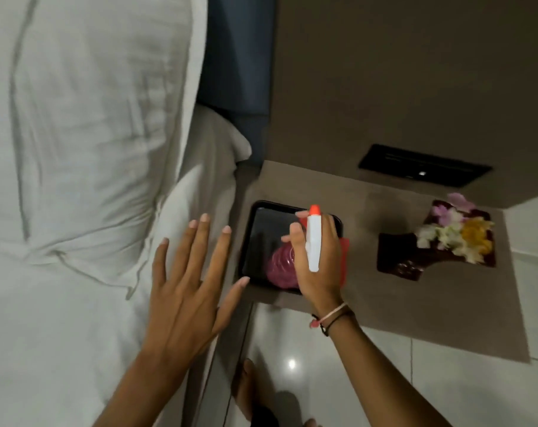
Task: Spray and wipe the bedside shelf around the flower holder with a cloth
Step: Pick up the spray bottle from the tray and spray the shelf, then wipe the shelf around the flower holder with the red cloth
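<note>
My right hand [318,263] grips a spray bottle [313,241] with a white head and an orange nozzle, held over a black tray [258,241] at the left end of the brown bedside shelf [400,291]. A pink ridged thing [281,268] lies in the tray, partly hidden by my hand. A red edge [344,260] shows behind my palm. The dark flower holder [415,257], filled with pink, white and yellow flowers [458,232], stands at the shelf's right end. My left hand [187,288] hovers open, fingers spread, above the bed edge beside the tray.
A white pillow [86,134] and white bedding [46,334] fill the left. A black wall panel [424,164] sits above the shelf. Glossy white floor tiles [384,380] lie below the shelf, with my bare foot [246,386] near the bed base.
</note>
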{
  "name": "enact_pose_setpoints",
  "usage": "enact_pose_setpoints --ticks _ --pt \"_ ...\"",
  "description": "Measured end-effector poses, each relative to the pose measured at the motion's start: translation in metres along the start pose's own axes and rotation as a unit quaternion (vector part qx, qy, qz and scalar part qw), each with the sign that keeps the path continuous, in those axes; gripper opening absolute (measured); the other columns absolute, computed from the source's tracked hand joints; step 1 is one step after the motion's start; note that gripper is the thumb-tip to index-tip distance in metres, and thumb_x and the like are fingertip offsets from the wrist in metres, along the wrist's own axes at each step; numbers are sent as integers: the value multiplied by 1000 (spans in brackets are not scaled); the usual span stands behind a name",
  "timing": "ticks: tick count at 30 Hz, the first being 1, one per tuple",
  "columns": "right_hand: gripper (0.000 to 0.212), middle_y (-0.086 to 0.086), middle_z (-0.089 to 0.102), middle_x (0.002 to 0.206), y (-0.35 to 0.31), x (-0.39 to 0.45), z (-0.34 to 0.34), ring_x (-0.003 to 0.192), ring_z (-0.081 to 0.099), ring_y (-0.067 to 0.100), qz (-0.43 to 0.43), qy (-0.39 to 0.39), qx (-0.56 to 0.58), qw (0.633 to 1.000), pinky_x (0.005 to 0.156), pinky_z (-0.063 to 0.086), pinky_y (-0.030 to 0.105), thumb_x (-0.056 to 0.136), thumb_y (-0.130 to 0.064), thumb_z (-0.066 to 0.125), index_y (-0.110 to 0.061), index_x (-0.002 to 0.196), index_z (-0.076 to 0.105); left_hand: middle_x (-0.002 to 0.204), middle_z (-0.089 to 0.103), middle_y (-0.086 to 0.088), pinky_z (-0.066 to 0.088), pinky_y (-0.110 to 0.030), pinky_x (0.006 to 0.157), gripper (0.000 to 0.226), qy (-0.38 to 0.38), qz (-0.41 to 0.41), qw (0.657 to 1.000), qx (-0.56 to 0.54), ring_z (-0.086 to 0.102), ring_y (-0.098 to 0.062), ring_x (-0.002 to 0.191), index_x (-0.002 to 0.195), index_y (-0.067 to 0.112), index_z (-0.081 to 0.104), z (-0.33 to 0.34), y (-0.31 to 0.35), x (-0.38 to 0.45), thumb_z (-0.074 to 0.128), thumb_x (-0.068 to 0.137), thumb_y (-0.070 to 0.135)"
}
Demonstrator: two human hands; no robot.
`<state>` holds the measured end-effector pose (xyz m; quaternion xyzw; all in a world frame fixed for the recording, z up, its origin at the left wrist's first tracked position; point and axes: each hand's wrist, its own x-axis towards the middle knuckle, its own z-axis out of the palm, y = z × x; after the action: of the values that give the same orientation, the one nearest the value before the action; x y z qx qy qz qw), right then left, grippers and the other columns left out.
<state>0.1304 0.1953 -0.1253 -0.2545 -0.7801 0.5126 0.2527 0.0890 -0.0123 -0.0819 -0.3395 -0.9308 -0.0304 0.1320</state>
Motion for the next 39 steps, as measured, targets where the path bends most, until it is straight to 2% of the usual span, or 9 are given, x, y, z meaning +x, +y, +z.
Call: enact_pose_setpoints --ticks 4,9,12,16,19,22,28,34,39 --pt "15 14 66 101 5 30 42 88 71 34 -11 -27 13 999 81 57 50 98 -42 55 -29 105 54 164 34 -18 36 -61 116 70 -19 -17 1000 -18 35 -34 152 155 13 41 10 -15 10 38 101 57" --pt "27 10 65 98 12 42 69 87 67 23 -56 -25 -25 998 79 54 20 95 -38 59 -13 104 64 163 36 -19 38 -61 115 69 -36 -18 998 -55 36 -34 151 154 12 42 18 -10 5 37 102 57" --pt "39 8 66 102 22 38 66 89 67 16 -38 -33 -24 998 77 57 22 87 -36 75 -11 114 61 158 45 -22 43 -60 111 67 -58 -24 995 -72 44 -36 146 149 8 50 19 3 -1 36 102 54" --pt "78 3 55 141 51 8 24 124 60 11 7 -91 -14 996 101 54 20 80 -37 83 -16 145 45 130 67 -19 55 -50 90 50 -102 -38 982 -156 67 -39 116 132 6 65 23 34 -9 43 101 39" --pt "70 0 56 142 79 -33 -21 127 58 10 57 -41 -31 997 103 54 25 84 -37 79 -17 144 49 116 65 -3 57 -41 75 34 -194 -109 924 -310 67 -25 96 127 15 63 33 72 -12 42 101 22" --pt "57 -9 63 128 103 -81 -70 118 64 12 136 28 -38 990 97 57 29 87 -40 75 -25 137 54 128 56 0 57 -42 88 39 -274 -149 861 -402 64 -20 105 138 18 55 58 118 -1 47 100 12" --pt "46 -8 67 117 125 -150 -135 105 66 6 238 81 -85 964 87 61 36 83 -52 68 -29 122 59 150 37 -17 50 -54 104 59 -377 -175 850 -323 57 -39 123 158 21 23 108 177 49 46 103 30" --pt "41 -11 68 114 135 -154 -156 99 67 10 262 110 -59 957 85 61 40 86 -46 69 -22 118 62 142 39 -29 49 -58 104 62 -348 -263 854 -284 56 -51 116 150 6 29 128 187 72 58 96 9" --pt "40 -20 69 107 147 -139 -160 98 69 6 275 118 -80 951 78 63 36 84 -65 61 -40 115 59 136 54 -29 47 -59 102 54 -338 -319 836 -292 56 -50 121 142 2 38 144 188 81 61 97 23"
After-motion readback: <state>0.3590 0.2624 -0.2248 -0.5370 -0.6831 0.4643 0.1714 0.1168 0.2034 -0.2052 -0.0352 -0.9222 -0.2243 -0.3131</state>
